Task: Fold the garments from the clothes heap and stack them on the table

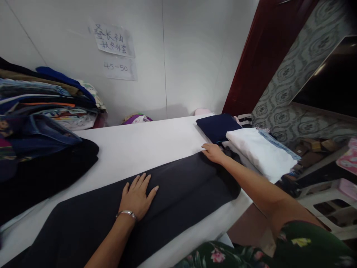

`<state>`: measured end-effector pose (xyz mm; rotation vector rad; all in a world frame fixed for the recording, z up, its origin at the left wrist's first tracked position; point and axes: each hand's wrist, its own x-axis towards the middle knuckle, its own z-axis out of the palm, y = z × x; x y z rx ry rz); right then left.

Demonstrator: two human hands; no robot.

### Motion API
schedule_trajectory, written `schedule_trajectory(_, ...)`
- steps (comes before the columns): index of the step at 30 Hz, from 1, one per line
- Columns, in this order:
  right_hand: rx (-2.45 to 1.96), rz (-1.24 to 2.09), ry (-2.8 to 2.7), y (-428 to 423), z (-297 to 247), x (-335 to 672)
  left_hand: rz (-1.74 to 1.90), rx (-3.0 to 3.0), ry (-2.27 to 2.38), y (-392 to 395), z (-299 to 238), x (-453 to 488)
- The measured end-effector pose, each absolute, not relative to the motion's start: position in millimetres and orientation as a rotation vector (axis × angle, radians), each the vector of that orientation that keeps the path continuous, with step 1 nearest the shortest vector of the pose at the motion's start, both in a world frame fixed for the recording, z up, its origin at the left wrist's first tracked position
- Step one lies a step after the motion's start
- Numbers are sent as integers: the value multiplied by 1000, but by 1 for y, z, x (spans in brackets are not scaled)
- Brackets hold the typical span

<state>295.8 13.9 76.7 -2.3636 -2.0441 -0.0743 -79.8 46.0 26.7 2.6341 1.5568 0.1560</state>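
A long dark grey garment [178,193] lies spread along the white table [134,149]. My left hand [138,197], a bracelet on its wrist, rests flat on the middle of the cloth with fingers spread, open. My right hand [213,152] reaches to the garment's far right end, fingers stretched out and lying on the cloth's upper edge, holding nothing that I can see. Just beyond that hand sit a folded navy garment [217,127] and a folded white garment [262,152].
A tall pile of folded coloured clothes [41,104] and black fabric [47,167] fill the table's left side. Paper notes [115,48] hang on the wall. A dark red door frame [256,56] and white plastic stools [329,204] stand to the right.
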Motion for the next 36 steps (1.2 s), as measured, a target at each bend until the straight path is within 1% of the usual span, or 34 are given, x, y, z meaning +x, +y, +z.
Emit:
schedule_trajectory(3,-2146,97,-2230,18,66,272,192,2635,1550,47,25,-80)
schedule_trajectory(6,-2180,221,-2263,14,45,263,206,2627,1541,46,26,-79)
schedule_trajectory(11,-2216,170,-2242,9,26,265,135,2566,1561,44,30,-80)
schedule_trajectory(19,-2292,5,-2318,9,35,270,-46,2373,1758,54,34,-100)
schedule_trajectory(23,-2452,-67,-2162,0,32,287,-71,2339,1761,53,35,-100)
schedule_trajectory(27,-2485,-36,-2112,-5,28,297,-66,2333,1761,49,36,-97)
schedule_trajectory(31,-2553,124,-2100,4,44,285,-64,2330,1754,46,38,-96)
schedule_trajectory(33,-2488,199,-2112,9,56,264,-64,2332,1751,46,39,-96)
schedule_trajectory(36,-2149,266,-2273,11,65,215,-58,2334,1752,47,38,-97)
